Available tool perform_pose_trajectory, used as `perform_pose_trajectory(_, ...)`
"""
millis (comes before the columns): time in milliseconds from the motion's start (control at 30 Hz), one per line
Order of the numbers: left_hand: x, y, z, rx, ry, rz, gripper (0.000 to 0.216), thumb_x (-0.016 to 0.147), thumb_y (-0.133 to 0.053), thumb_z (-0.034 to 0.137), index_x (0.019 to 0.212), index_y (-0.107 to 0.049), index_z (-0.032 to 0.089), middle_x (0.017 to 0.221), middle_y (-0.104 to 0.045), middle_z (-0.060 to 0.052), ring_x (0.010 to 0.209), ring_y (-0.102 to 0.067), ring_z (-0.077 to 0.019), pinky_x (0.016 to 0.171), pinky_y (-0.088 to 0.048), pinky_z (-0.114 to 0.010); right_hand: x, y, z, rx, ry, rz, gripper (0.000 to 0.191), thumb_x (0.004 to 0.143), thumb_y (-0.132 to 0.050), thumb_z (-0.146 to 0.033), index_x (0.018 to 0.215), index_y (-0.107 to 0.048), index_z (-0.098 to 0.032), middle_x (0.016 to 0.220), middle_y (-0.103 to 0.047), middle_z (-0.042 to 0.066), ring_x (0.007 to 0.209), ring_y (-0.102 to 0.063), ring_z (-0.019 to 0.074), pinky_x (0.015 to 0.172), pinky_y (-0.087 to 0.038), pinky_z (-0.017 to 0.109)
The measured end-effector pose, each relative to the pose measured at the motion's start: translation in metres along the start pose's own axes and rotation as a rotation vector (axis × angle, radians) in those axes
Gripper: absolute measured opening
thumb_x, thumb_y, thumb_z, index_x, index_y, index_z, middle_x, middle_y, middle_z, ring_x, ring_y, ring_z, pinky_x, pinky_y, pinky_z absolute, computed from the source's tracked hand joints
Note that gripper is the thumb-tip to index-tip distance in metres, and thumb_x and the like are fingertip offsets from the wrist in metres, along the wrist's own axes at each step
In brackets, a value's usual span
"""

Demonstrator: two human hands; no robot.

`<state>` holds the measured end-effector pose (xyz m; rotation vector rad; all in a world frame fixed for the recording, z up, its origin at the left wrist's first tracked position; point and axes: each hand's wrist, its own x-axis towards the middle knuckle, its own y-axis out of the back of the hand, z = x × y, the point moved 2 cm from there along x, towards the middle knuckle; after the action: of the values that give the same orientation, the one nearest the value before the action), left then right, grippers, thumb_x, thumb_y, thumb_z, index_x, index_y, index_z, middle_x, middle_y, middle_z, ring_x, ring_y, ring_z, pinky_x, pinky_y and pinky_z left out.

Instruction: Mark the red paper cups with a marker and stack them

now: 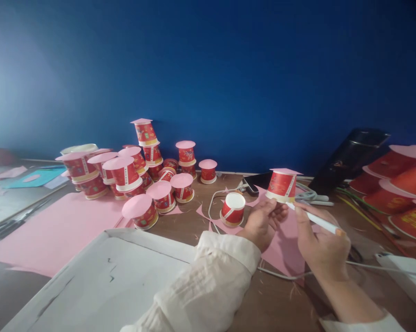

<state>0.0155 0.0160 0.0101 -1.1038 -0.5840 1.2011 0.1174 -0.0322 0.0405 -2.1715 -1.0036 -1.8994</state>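
Observation:
My left hand (265, 221) has its fingers closed at the rim of an upside-down red paper cup (280, 184). A pink piece of paper (285, 171) covers the top of that cup. In my right hand (323, 249) is a white pen (320, 221) with an orange end, its tip close to the cup's rim. Another red cup (232, 210), its white base bare, stands upside down left of my left hand. Beneath both hands lies pink paper (285, 249) with cut edges.
At left, several red cups (125, 174) with pink discs stand grouped and stacked; more cups (413, 182) are at far right. Nearby are a white board (125, 281), pink sheet (62, 226), black bottle (349, 157), white cable (280, 276), phone (251, 185) and scissors (10, 224).

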Motion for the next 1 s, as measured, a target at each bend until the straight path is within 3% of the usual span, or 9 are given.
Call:
perform_pose_trajectory(167,-0.0011,-0.0004,-0.001,0.05,-0.033,-0.054,0.027,0.071,-0.088,0.029,0.085,-0.071,0.012,0.079,-0.069,-0.005,0.077,-0.068,-0.0161,0.088,-0.053,-0.031,-0.0002,-0.0009,-0.0013,0.013,0.056,0.004,0.017,0.098,-0.063,-0.019,0.112,-0.072,-0.017,0.105,-0.075,0.009,0.096,-0.073,0.0225,0.089,-0.058,0.034)
perform_pose_trajectory(433,0.0015,-0.0008,-0.0025,0.14,-0.06,-0.031,0.036,0.064,-0.092,0.035,0.081,-0.07,0.013,0.077,-0.067,-0.004,0.072,-0.065,-0.0148,0.085,-0.05,-0.03,0.0013,-0.0021,-0.0016,0.007,0.083,0.01,0.015,0.097,-0.064,-0.018,0.111,-0.071,-0.017,0.103,-0.076,0.008,0.095,-0.073,0.0215,0.089,-0.058,0.034)
perform_pose_trajectory(733,0.0021,0.0007,-0.0033,0.107,-0.065,-0.037,0.033,0.068,-0.091,0.033,0.084,-0.072,0.012,0.078,-0.068,-0.005,0.075,-0.065,-0.0149,0.088,-0.05,-0.031,0.0004,-0.0013,-0.0029,0.027,0.072,0.011,0.016,0.097,-0.063,-0.018,0.111,-0.071,-0.018,0.104,-0.075,0.009,0.096,-0.072,0.0224,0.09,-0.057,0.036)
perform_pose_trajectory(867,0.0019,0.001,-0.0027,0.047,-0.039,-0.025,0.028,0.072,-0.088,0.028,0.088,-0.072,0.012,0.082,-0.07,-0.006,0.08,-0.067,-0.0155,0.089,-0.052,-0.031,-0.0001,0.0012,-0.0003,-0.021,-0.008,0.069,0.017,0.099,-0.06,-0.021,0.111,-0.071,-0.016,0.101,-0.074,0.01,0.092,-0.07,0.0231,0.087,-0.056,0.038)
perform_pose_trajectory(1000,0.0,0.0003,-0.0011,0.033,-0.034,-0.024,0.027,0.073,-0.088,0.029,0.087,-0.071,0.013,0.082,-0.071,-0.006,0.081,-0.068,-0.0161,0.091,-0.052,-0.031,-0.0008,0.0003,0.0004,0.027,-0.065,0.017,0.018,0.101,-0.057,-0.026,0.108,-0.071,-0.017,0.101,-0.074,0.01,0.092,-0.071,0.0228,0.085,-0.056,0.037)
